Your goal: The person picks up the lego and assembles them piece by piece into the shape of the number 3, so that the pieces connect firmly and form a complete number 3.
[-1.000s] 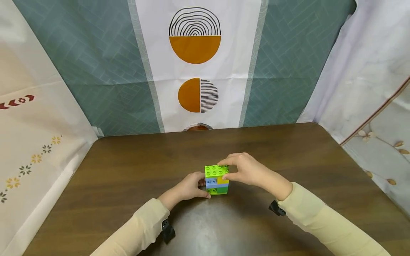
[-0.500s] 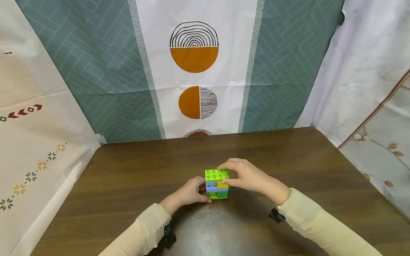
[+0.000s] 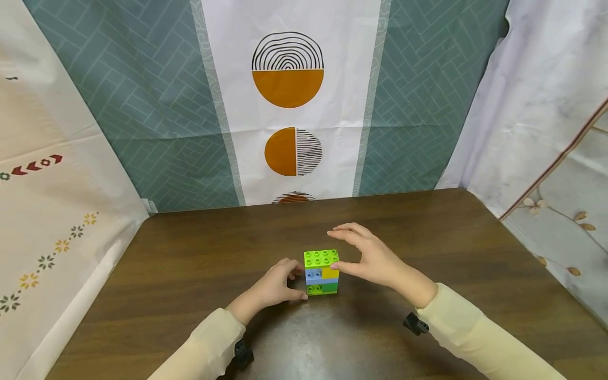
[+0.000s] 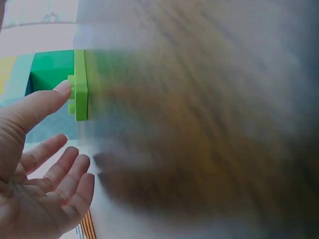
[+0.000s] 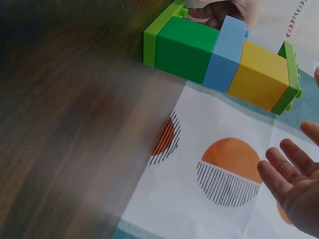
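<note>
A stack of toy building blocks (image 3: 322,274) stands upright on the table in the head view. Its lime-green top plate (image 3: 321,258) has studs; a yellow block (image 5: 259,74), a blue plate (image 5: 224,52), a dark green block (image 5: 184,47) and a lime-green base plate (image 5: 151,42) lie beneath it. My left hand (image 3: 273,285) is spread at the stack's left side, thumb tip close to the base; whether it touches, I cannot tell. My right hand (image 3: 377,258) hovers at the right, fingers raised off the top and thumb near the yellow block. Neither hand grips anything.
The brown wooden table (image 3: 214,237) spreads around the stack. A patterned cloth (image 3: 294,105) hangs behind its far edge. Pale cloths flank it at left (image 3: 62,200) and right (image 3: 537,132). A small black camera (image 3: 416,323) sits on the right wrist.
My right fingers have lifted off the top plate and spread up and right. The left hand has drawn back slightly to the left. The stack stays standing in place.
</note>
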`<control>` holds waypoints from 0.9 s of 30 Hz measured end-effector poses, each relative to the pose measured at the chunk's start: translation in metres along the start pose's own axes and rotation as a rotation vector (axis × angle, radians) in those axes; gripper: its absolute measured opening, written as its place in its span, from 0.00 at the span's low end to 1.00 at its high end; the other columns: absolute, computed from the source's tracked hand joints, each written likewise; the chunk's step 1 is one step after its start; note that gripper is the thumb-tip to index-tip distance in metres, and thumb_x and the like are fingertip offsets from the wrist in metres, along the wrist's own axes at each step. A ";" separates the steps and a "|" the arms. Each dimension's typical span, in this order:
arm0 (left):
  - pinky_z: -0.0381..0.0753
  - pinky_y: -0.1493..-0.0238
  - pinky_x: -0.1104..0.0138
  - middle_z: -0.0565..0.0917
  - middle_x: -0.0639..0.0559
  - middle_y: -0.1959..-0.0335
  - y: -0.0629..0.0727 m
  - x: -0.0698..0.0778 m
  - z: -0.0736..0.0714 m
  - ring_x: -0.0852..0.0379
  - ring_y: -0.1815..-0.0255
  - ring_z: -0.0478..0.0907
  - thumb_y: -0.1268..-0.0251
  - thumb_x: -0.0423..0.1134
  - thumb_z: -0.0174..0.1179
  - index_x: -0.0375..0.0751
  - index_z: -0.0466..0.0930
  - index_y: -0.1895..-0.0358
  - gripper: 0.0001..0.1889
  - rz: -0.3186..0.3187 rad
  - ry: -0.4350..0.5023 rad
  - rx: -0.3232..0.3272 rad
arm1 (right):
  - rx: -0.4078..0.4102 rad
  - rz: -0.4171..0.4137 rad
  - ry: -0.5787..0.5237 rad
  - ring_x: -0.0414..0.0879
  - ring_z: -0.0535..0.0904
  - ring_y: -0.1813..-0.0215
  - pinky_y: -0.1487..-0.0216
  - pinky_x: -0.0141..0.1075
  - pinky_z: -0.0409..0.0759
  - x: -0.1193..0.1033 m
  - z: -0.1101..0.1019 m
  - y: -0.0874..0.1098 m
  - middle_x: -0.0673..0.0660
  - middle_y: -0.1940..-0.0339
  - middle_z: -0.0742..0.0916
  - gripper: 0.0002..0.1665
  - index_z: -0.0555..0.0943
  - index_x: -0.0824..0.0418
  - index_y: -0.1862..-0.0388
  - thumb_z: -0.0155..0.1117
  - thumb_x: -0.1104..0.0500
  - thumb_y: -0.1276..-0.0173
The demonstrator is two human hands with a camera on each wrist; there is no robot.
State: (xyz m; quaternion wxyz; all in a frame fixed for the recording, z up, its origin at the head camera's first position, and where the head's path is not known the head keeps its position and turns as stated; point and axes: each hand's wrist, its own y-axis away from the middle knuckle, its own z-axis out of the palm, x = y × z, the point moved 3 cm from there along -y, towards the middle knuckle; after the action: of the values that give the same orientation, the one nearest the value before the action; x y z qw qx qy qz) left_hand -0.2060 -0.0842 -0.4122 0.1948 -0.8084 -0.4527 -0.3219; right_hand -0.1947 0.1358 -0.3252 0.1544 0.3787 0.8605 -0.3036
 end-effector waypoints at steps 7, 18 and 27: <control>0.77 0.49 0.54 0.78 0.45 0.53 0.011 0.003 -0.010 0.47 0.52 0.76 0.53 0.40 0.73 0.36 0.76 0.50 0.26 -0.016 0.020 0.098 | 0.026 0.002 -0.047 0.50 0.75 0.41 0.43 0.50 0.75 0.006 0.000 0.006 0.54 0.41 0.77 0.39 0.73 0.57 0.37 0.76 0.57 0.48; 0.73 0.44 0.49 0.78 0.44 0.49 0.020 0.014 -0.012 0.46 0.47 0.75 0.52 0.36 0.73 0.37 0.75 0.48 0.26 0.018 0.132 0.241 | 0.020 0.039 -0.131 0.51 0.74 0.42 0.45 0.49 0.76 0.020 0.011 0.020 0.56 0.40 0.76 0.41 0.71 0.59 0.36 0.76 0.58 0.49; 0.76 0.47 0.51 0.79 0.46 0.52 0.019 0.024 -0.008 0.49 0.49 0.77 0.53 0.33 0.73 0.37 0.74 0.48 0.27 0.114 0.140 0.304 | -0.003 0.095 -0.254 0.60 0.75 0.43 0.47 0.51 0.77 0.032 0.029 0.030 0.63 0.42 0.78 0.39 0.70 0.65 0.36 0.75 0.60 0.47</control>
State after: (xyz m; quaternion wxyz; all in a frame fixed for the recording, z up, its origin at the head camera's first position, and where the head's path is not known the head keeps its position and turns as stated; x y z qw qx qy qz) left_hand -0.1834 -0.0844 -0.3899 0.3636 -0.7697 -0.4348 -0.2937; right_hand -0.1923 0.1510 -0.3753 0.2770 0.3775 0.8156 -0.3400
